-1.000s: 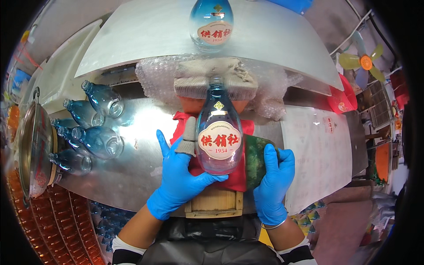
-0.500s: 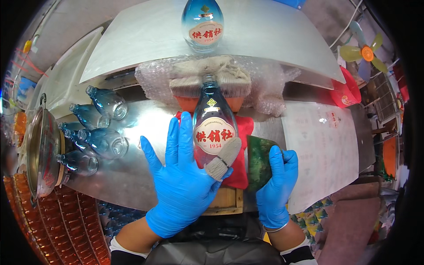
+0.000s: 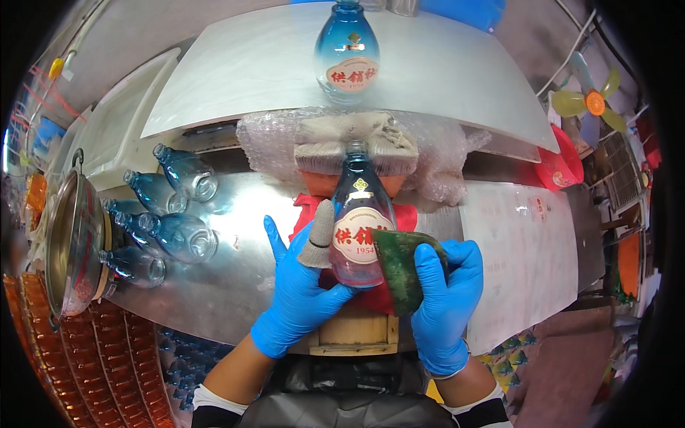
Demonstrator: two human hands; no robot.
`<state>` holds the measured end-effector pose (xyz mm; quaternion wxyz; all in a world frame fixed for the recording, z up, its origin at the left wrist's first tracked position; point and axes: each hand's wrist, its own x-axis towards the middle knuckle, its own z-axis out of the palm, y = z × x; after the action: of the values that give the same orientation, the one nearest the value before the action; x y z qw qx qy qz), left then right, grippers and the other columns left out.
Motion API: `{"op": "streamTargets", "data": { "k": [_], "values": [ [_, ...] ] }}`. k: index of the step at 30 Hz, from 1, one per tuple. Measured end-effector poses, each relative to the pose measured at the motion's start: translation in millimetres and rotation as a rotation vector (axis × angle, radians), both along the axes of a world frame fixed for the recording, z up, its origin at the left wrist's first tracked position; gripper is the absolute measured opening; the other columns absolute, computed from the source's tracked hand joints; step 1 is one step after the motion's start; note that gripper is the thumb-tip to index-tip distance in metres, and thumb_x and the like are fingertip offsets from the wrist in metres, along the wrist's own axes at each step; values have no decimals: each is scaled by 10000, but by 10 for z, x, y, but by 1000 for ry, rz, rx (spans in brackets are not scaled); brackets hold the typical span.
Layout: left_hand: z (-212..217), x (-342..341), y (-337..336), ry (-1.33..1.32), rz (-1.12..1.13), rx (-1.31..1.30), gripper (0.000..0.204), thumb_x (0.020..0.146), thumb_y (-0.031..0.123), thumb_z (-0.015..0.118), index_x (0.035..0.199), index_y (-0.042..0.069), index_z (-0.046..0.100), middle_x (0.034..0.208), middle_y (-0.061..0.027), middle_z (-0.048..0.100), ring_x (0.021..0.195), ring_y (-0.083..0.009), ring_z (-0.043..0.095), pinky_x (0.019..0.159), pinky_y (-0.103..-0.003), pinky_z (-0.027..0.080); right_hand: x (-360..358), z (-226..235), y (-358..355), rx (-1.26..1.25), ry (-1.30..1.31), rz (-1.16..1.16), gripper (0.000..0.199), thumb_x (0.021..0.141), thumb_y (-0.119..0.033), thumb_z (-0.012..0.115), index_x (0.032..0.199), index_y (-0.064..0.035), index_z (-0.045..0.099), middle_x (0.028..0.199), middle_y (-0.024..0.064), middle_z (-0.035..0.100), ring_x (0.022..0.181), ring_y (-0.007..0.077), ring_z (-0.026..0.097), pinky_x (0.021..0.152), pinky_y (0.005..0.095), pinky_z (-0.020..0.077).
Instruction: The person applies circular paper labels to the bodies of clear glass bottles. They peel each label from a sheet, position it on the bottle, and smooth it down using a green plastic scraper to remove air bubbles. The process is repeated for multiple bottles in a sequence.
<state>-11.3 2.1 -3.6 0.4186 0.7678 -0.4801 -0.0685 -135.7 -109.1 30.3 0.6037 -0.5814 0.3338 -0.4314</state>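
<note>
A blue-to-pink glass bottle [image 3: 360, 214] with a pale oval label and red print lies neck away from me, over a red cloth [image 3: 307, 210]. My left hand [image 3: 300, 289], in a blue glove, grips its lower left side. The thumb is at the base, and a finger in a grey knitted sleeve [image 3: 318, 239] rests along the glass. Some of that hand's fingers are hidden. Between the thumb and fingers of my gloved right hand [image 3: 449, 303] is a dark green flat scraper [image 3: 399, 267], its edge overlapping the label's right part.
Several blue glass bottles [image 3: 178, 235] lie at the left, beside a metal pan [image 3: 64, 242]. Another labelled bottle [image 3: 348, 57] is on the white board [image 3: 235, 78] ahead. A bristly brush [image 3: 357, 153] sits beyond the neck, with bubble wrap [image 3: 435, 164] around it. A fan [image 3: 594, 103] stands right.
My left hand has gone from lying spread by the bottle to gripping its lower left side. The scraper in my right hand has moved left onto the label. The view has shifted slightly.
</note>
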Motion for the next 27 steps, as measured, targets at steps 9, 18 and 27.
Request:
{"op": "streamTargets", "data": {
  "k": [9, 18, 27],
  "values": [
    [-47, 20, 11, 74, -4, -62, 884, 699, 378, 717, 1381, 14, 289, 1371, -134, 410, 1249, -274, 418, 1039, -578, -123, 269, 267, -425, -314, 97, 240, 180, 793, -62, 672, 952, 1, 617, 887, 58, 640, 796, 109, 594, 724, 227, 480],
    [-72, -26, 0, 76, 78, -106, 930, 661, 408, 741, 1376, 12, 299, 1180, -94, 564, 1067, -238, 558, 1051, -567, -105, 820, 491, -885, -805, 45, 461, 238, 724, -104, 728, 942, -57, 646, 818, 24, 611, 734, 137, 608, 630, 275, 497],
    [-149, -139, -5, 46, 164, -146, 861, 685, 376, 717, 1355, 18, 311, 1327, -131, 429, 1208, -292, 438, 1041, -589, -106, -232, 254, -311, -1471, 197, 702, 372, 653, -166, 649, 1022, -211, 678, 1018, -32, 566, 769, 117, 532, 638, 246, 412]
  ]
}}
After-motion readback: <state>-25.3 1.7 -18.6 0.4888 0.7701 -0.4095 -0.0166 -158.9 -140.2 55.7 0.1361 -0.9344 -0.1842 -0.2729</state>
